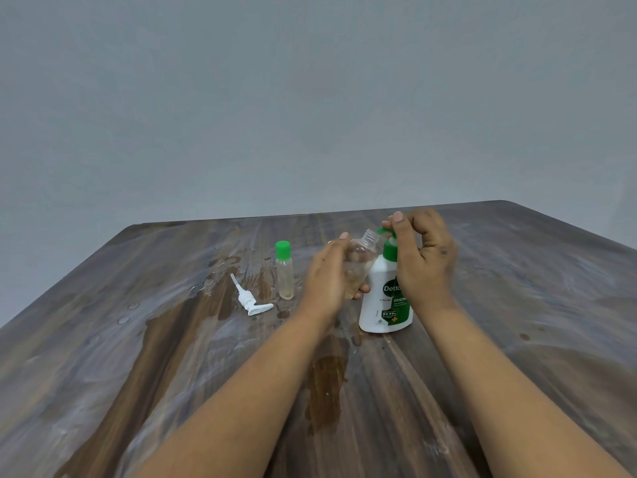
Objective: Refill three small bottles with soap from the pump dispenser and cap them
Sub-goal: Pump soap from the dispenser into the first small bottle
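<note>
Filling a small bottle at the Dettol pump: keep the neck under the spout.

On the wet wooden table (144,339), a loose white pump head (249,300) lies at the left, and just right of it stands a capped small bottle (284,270) with a green cap and pale soap inside. The left hand (325,277) grips an uncapped clear bottle (360,258), fingers curled round its body, tilted so its threaded neck leans toward the green nozzle. The right hand (424,257) rests over the Dettol pump dispenser (386,298), fingers bent onto the pump top, holding nothing else. To do this well, I would bring the mouth directly beneath the spout, press slowly, and steady the dispenser. A third bottle is not visible.
</note>
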